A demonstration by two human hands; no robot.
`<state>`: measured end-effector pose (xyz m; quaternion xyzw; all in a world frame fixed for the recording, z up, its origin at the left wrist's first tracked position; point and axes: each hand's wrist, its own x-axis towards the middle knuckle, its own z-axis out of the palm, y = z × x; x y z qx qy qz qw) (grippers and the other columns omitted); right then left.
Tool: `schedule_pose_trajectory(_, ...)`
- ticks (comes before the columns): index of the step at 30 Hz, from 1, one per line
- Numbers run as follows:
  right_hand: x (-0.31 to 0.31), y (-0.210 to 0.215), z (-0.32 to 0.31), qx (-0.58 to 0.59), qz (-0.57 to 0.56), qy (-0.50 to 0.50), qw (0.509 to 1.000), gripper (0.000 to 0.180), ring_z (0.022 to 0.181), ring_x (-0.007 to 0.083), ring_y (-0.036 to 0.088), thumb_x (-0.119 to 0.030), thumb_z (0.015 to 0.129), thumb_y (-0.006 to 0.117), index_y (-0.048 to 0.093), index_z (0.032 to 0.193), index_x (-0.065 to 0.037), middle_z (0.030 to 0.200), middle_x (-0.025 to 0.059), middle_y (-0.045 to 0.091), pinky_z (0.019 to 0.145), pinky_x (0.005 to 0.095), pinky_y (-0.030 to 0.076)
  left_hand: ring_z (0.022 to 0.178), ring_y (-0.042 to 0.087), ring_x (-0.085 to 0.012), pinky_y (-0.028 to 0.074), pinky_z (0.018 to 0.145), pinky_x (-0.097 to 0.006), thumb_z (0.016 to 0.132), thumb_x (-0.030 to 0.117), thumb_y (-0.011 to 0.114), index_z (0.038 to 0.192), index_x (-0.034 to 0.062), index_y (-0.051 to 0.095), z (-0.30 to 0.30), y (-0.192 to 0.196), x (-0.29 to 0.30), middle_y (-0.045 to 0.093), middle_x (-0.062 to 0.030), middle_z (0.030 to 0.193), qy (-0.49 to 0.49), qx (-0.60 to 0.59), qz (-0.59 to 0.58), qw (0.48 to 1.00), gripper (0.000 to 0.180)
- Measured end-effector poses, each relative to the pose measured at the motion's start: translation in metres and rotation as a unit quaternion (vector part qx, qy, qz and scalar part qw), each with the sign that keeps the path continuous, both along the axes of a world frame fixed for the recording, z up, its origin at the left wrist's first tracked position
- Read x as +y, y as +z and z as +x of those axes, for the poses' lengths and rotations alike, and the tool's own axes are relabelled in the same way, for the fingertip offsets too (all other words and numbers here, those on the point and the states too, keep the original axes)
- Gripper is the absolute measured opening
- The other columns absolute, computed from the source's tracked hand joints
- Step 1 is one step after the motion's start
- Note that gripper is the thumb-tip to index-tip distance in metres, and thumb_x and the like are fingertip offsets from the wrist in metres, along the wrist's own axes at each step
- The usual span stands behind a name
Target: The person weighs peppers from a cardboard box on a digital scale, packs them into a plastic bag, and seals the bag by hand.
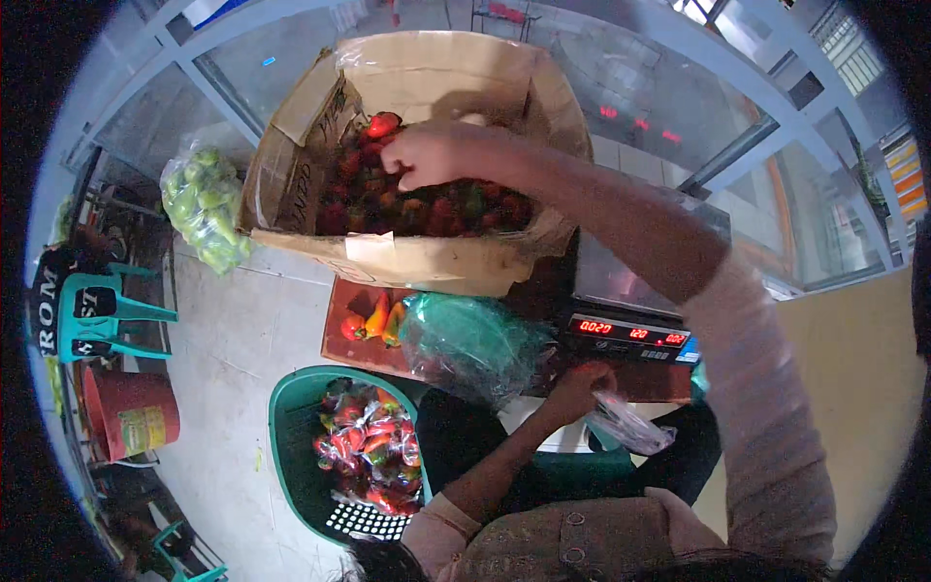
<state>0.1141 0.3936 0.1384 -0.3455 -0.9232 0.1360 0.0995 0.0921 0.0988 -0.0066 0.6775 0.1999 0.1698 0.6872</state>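
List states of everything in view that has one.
Cardboard box: open, peppers inside
Scale display: lit
Green basket: open-topped, holding bagged peppers
Green plastic bag: crumpled
Bag of green produce: filled
Red bucket: upright
Left hand: closed on clear plastic bag
Right hand: curled, grip unclear

Box (456, 264) is tan with dark lettering, peppers (441, 206) inside mostly deep red. Basket (287, 451) is green, chair (136, 307) more teal, bucket (109, 407) red with a yellowish label (143, 432), table (345, 299) reddish-brown.
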Motion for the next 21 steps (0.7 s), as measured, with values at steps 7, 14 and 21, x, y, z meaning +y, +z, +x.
schedule_pose_trajectory(7,0.040,-0.094,-0.047,-0.115,-0.051,-0.012,0.992,0.032,0.089,0.0311,0.053,-0.021,0.070,0.056,0.054,0.098,-0.006,0.096,0.0145,0.055,0.075,0.0387,0.042,0.076,0.054,-0.0232,0.042,0.069,-0.031,0.061,-0.001,0.053,0.077,0.0013,0.050,-0.003,0.009,0.003,0.053,-0.0099,0.075,0.095,0.001,0.060,0.994,0.017)
schedule_pose_trajectory(14,0.050,-0.112,-0.041,-0.098,-0.066,-0.041,0.992,0.032,0.088,0.0308,0.053,-0.021,0.070,0.055,0.054,0.098,-0.006,0.095,0.0147,0.056,0.075,0.0386,0.042,0.076,0.053,-0.0232,0.041,0.070,-0.032,0.058,-0.004,0.051,0.077,0.0015,0.049,-0.003,-0.012,-0.003,0.052,-0.0103,0.075,0.063,0.012,0.021,0.998,0.020)
schedule_pose_trajectory(21,0.044,-0.118,-0.034,-0.096,-0.106,-0.035,0.989,0.031,0.088,0.0305,0.053,-0.022,0.071,0.054,0.054,0.097,-0.005,0.095,0.0148,0.056,0.075,0.0385,0.043,0.074,0.053,-0.0234,0.041,0.068,-0.032,0.063,0.009,0.059,0.075,0.0016,0.050,-0.008,-0.002,0.000,0.052,-0.0100,0.075,0.089,0.050,0.081,0.991,0.017)
